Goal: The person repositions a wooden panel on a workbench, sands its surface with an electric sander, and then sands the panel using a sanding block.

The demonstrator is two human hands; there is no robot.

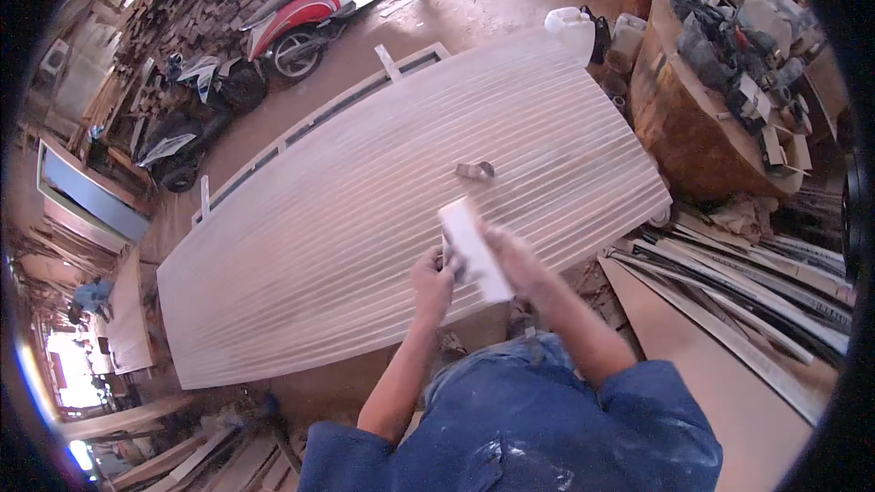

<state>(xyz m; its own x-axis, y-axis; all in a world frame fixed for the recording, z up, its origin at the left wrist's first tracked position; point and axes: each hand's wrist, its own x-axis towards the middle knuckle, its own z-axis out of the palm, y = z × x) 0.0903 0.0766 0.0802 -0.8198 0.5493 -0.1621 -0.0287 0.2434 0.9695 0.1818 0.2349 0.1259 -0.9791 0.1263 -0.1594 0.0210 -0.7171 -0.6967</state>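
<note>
A white, flat rectangular piece (476, 251) is held up over the near edge of a large grooved wooden panel (301, 246). My right hand (512, 258), a little blurred, grips its right edge. My left hand (432, 284) is closed at its left side, where something dark shows by the fingertips. Whether that dark patch belongs to the piece, I cannot tell. Farther off on the panel lies a small brown curled object (475, 170), apart from both hands.
Cut wood slabs (702, 118) piled with tools and a white jug (572, 35) stand at the right. Long strips (747, 282) lie lower right. Beyond the panel are a frame (314, 114), a red motorbike (296, 23) and a dark one (196, 118). Another person (91, 299) bends at far left.
</note>
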